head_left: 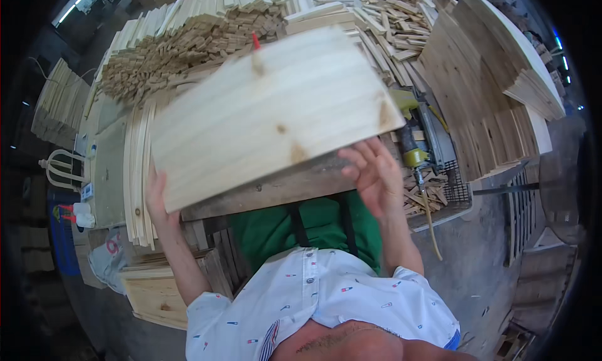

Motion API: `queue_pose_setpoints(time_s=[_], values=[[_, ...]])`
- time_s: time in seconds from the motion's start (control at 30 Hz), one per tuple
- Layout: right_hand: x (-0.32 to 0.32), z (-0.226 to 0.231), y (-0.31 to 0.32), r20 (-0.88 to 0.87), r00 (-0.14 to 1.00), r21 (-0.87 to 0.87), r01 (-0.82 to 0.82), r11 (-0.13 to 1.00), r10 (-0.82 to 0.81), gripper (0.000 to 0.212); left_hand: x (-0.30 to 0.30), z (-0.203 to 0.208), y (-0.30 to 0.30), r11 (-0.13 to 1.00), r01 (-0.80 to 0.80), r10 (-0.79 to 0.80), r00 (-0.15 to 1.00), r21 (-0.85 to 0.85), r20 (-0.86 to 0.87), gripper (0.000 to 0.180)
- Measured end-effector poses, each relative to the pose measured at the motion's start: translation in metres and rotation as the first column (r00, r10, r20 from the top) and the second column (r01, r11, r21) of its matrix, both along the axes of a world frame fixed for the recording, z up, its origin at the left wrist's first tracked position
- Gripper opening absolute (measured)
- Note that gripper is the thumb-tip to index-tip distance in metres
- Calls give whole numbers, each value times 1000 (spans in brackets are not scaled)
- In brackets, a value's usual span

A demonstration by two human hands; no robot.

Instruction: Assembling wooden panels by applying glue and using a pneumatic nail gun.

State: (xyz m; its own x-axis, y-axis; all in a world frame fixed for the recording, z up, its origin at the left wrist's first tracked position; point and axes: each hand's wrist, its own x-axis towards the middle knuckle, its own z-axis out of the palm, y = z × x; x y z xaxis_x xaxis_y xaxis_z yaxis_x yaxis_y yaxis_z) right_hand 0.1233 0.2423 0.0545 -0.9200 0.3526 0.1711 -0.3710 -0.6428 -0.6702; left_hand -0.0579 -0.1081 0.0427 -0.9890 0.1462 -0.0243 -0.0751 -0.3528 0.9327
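A wide pale wooden board point(251, 119) with several brown knots is raised at a tilt over the workbench point(269, 195). At its lower left corner my left hand point(160, 201) grips the edge, with part of the fingers hidden by the wood. My right hand point(379, 176) is just below the lower right edge, fingers apart and loosely bent, holding nothing. Whether its fingertips brush the board I cannot tell. Just right of the board lies a yellow-green nail gun point(414, 154) with a hose.
Small wooden strips point(188, 50) are heaped along the back. Tall stacked panels point(473, 91) stand at the right, and long slats point(139, 173) lie at the left. A basket point(451, 195) of wood scraps is below the nail gun. A white glue bottle point(83, 215) lies far left.
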Motion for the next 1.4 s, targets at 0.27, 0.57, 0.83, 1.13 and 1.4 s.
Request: queue_pose_setpoints(time_s=[0.27, 0.57, 0.83, 1.13, 1.4], values=[[28, -90, -27, 544, 838, -121, 133, 984, -46, 27, 15, -61, -33, 978, 121, -101, 988, -171, 118, 57], [22, -92, 28, 701, 713, 8, 5, 1000, -9, 35, -15, -68, 28, 728, 63, -55, 998, -683, 33, 47], [37, -84, 44, 736, 676, 28, -78, 997, 33, 34, 34, -51, 51, 164, -157, -337, 919, -974, -205, 50], [34, -88, 38, 689, 719, -30, -98, 995, 91, 31, 48, -51, 29, 184, -147, -336, 920, -972, -202, 54], [43, -99, 38, 705, 709, 30, -46, 998, 11, 28, 39, -76, 28, 202, -238, -476, 824, -950, -307, 46]])
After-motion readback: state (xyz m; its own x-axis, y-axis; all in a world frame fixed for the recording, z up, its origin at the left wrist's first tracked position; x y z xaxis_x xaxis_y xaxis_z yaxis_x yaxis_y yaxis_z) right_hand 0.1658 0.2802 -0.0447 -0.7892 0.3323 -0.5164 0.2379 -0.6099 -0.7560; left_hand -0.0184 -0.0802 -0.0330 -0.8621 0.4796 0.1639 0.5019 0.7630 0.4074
